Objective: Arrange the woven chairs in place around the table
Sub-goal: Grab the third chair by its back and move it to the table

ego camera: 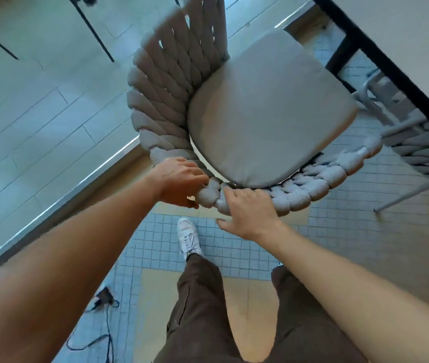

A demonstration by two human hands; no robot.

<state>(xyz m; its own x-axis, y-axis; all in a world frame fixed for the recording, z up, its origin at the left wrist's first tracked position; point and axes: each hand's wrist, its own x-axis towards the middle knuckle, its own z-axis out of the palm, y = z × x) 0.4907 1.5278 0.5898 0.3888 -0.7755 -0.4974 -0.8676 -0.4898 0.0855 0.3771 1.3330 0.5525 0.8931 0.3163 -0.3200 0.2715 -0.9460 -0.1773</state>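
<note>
Gripping the woven chair (171, 100) at the top of its curved backrest: left hand (179, 180) with fingers curled over the thick braided rope, right hand (250, 210) laid on the rim beside it, fingers loosely bent. Chair sits just beside the tabletop (404, 30), seat not yet tucked under. A second chair (417, 148) already sits partly beneath the dark edge. Cushion (265, 108) smooth, padded, rounded; weave chunky, pebbled, grey.
</note>
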